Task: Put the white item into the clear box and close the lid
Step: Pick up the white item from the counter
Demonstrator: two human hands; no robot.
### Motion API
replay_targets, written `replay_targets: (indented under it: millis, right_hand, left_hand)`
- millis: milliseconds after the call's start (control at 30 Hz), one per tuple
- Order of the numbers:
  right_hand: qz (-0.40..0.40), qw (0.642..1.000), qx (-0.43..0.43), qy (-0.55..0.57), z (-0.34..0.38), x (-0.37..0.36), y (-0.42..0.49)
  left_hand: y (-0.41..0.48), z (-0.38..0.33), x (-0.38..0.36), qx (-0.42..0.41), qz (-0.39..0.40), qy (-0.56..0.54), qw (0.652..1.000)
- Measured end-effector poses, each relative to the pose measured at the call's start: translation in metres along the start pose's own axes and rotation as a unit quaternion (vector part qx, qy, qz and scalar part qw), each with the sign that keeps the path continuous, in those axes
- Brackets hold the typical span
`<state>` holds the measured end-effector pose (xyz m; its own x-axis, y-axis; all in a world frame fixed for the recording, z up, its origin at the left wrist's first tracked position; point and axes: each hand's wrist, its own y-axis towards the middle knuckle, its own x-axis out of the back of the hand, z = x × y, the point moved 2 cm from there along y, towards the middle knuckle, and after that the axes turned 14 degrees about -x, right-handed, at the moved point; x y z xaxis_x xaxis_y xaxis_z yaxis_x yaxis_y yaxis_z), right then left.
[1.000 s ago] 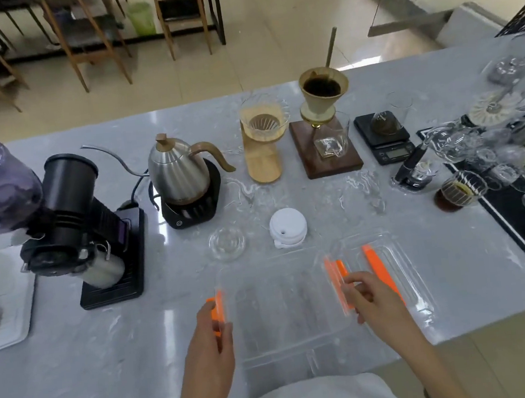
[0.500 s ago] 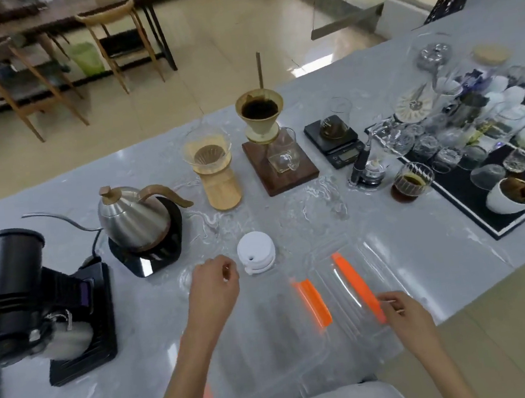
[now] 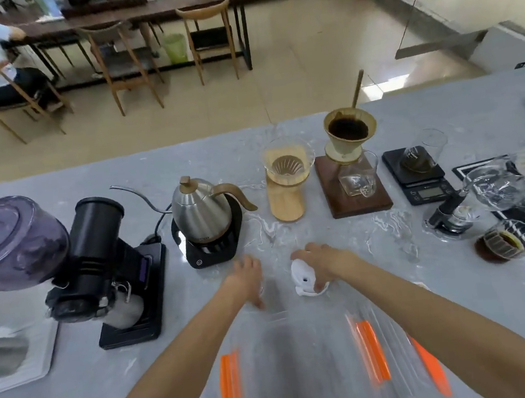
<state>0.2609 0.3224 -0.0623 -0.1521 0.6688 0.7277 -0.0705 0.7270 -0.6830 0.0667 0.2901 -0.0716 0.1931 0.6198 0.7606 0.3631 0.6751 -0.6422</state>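
Observation:
The white item (image 3: 304,278), a round plastic piece, is tilted up on its edge on the grey counter, and my right hand (image 3: 327,262) is closed on it from the right. The clear box (image 3: 288,368) with orange latches sits open near the front edge, just below both hands. Its lid (image 3: 401,362) lies flipped out to the right under my right forearm. My left hand (image 3: 246,278) hangs palm down just left of the white item, over a blurred small clear glass dish (image 3: 273,295). Whether it holds the dish is unclear.
A steel gooseneck kettle (image 3: 202,213) on a black base stands behind my left hand, with a black grinder (image 3: 98,248) farther left. Two drippers (image 3: 286,180) (image 3: 350,137), a scale (image 3: 415,173), and a black tray (image 3: 465,169) of glassware line the back and right.
My right hand left the lid's edge, reached forward and closed on the white item, tilting it up. My left hand stays by the small glass dish. The view has tilted up.

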Motion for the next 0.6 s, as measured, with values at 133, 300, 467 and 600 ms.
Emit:
replay_targets:
  millis: [133, 300, 467, 600]
  right_hand:
    - [-0.062, 0.997, 0.010, -0.035, 0.008, -0.018, 0.008]
    - [-0.108, 0.993, 0.020, -0.030, 0.006, -0.026, 0.011]
    - [-0.095, 0.974, 0.005, 0.205, -0.013, -0.026, 0.003]
    - [-0.022, 0.736, -0.033, 0.675, -0.055, -0.041, -0.039]
  left_hand:
    - [0.001, 0.007, -0.009, -0.004, -0.032, -0.021, 0.999]
    - [0.000, 0.014, -0.023, -0.012, -0.075, 0.044, 0.996]
    - [-0.021, 0.025, -0.028, -0.048, -0.146, -0.005, 0.988]
    - [-0.061, 0.034, -0.031, -0.015, -0.318, -0.317, 0.893]
